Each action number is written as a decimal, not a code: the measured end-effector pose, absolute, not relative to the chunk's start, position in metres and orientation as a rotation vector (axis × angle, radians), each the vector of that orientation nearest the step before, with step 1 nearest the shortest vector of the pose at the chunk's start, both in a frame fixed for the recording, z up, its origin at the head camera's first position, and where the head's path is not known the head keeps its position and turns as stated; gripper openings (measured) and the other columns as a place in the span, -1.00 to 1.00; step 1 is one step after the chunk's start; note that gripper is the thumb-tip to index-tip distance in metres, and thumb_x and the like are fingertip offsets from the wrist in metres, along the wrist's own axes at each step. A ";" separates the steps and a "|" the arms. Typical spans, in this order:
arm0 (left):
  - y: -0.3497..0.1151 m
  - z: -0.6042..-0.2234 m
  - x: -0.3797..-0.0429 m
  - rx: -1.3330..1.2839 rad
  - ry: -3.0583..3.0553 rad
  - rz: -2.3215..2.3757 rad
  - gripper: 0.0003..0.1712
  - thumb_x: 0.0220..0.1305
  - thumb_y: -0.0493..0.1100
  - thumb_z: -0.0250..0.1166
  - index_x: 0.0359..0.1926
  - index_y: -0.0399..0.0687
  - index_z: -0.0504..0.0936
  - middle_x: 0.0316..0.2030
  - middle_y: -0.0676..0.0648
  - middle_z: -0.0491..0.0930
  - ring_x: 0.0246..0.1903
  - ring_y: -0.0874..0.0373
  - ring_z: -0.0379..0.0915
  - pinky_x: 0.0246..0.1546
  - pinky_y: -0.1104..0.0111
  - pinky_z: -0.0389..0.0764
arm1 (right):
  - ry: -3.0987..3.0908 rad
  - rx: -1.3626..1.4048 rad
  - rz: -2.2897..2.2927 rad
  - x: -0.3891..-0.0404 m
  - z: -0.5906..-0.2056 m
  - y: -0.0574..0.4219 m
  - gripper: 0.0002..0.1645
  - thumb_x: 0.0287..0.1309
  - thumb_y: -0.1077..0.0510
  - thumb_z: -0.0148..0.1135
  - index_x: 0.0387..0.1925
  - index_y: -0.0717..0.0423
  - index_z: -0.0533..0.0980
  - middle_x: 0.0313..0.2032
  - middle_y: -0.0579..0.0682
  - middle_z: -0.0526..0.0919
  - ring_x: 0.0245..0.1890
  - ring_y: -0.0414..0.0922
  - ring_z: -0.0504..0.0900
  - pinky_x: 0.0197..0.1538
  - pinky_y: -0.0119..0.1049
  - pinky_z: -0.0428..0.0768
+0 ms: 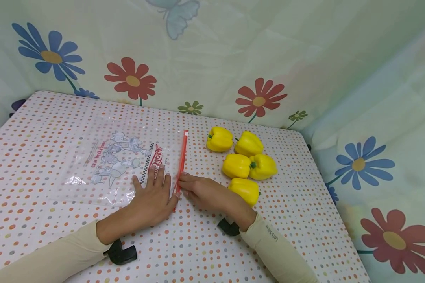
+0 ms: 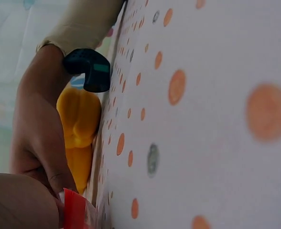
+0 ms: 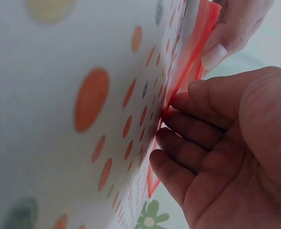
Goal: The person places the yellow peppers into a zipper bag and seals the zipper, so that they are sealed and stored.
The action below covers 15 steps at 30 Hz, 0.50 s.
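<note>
A clear plastic zip bag (image 1: 81, 157) with printed cartoon figures and red lettering lies flat on the dotted tabletop. Its red zip strip (image 1: 183, 151) runs along the right edge. My left hand (image 1: 151, 203) rests on the bag with its fingers spread, the thumb at the strip. Just to the right, my right hand (image 1: 210, 194) pinches the red edge between thumb and index finger. In the right wrist view, the strip (image 3: 194, 52) stands slightly lifted at those fingertips, and the other fingers are loosely bent. Left thumb and strip are close together there.
Several yellow bell peppers (image 1: 249, 143) sit in a group right of the bag, the nearest pepper (image 1: 244, 190) just behind the right wrist. A flowered curtain (image 1: 205, 59) hangs behind the table. Each wrist wears a black device, as on the left wrist device (image 1: 121, 253).
</note>
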<state>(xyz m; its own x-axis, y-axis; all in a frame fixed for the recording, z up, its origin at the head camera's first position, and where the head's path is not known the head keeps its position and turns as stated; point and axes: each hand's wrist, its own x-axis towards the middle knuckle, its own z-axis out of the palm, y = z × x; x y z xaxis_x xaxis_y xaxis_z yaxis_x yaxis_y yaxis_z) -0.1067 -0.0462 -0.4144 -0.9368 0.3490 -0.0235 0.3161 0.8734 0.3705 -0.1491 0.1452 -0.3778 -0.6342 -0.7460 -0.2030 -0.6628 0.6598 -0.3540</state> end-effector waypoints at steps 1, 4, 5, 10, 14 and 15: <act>-0.046 -0.414 -0.106 0.530 2.959 0.557 -0.23 0.44 0.11 -0.06 0.36 -0.49 0.21 0.41 -0.49 -0.06 0.41 -0.42 -0.33 0.04 -0.53 -0.31 | 2.548 -1.118 -0.351 -0.149 -0.378 0.145 -0.44 0.40 0.18 0.08 0.38 0.11 0.31 0.41 -0.05 0.24 0.41 -0.20 0.12 0.35 -0.24 0.19; -0.047 -0.413 -0.106 0.545 2.964 0.559 -0.27 0.43 0.05 -0.07 0.40 -0.41 0.19 0.42 -0.48 -0.05 0.41 -0.42 -0.33 0.04 -0.54 -0.30 | 2.546 -1.117 -0.359 -0.149 -0.377 0.145 -0.45 0.41 0.17 0.07 0.39 0.11 0.31 0.41 -0.06 0.25 0.41 -0.21 0.13 0.35 -0.24 0.19; -0.047 -0.413 -0.106 0.552 2.964 0.567 -0.28 0.42 0.03 -0.06 0.42 -0.37 0.18 0.42 -0.47 -0.05 0.40 -0.42 -0.32 0.04 -0.54 -0.30 | 2.543 -1.116 -0.364 -0.149 -0.377 0.145 -0.45 0.42 0.17 0.06 0.39 0.10 0.31 0.41 -0.06 0.24 0.41 -0.21 0.13 0.35 -0.24 0.19; -0.049 -0.414 -0.105 0.619 2.918 0.636 -0.27 0.41 -0.06 0.00 0.51 -0.15 0.05 0.46 -0.37 -0.07 0.42 -0.37 -0.31 0.05 -0.53 -0.33 | 2.517 -1.113 -0.418 -0.151 -0.378 0.147 -0.46 0.42 0.18 0.05 0.39 0.09 0.31 0.43 -0.06 0.20 0.40 -0.20 0.16 0.33 -0.24 0.23; -0.050 -0.414 -0.104 0.674 2.885 0.638 -0.29 0.42 -0.07 0.01 0.51 -0.15 0.07 0.49 -0.27 -0.09 0.43 -0.32 -0.30 0.05 -0.53 -0.36 | 2.494 -1.095 -0.462 -0.154 -0.379 0.148 -0.48 0.42 0.20 0.04 0.37 0.09 0.34 0.42 -0.07 0.20 0.39 -0.20 0.16 0.33 -0.25 0.23; -0.050 -0.414 -0.104 0.684 2.885 0.626 -0.30 0.42 -0.07 0.00 0.49 -0.19 0.09 0.49 -0.25 -0.09 0.44 -0.31 -0.29 0.05 -0.53 -0.36 | 2.486 -1.091 -0.472 -0.155 -0.379 0.148 -0.48 0.43 0.20 0.03 0.37 0.10 0.34 0.42 -0.07 0.21 0.40 -0.21 0.16 0.33 -0.26 0.22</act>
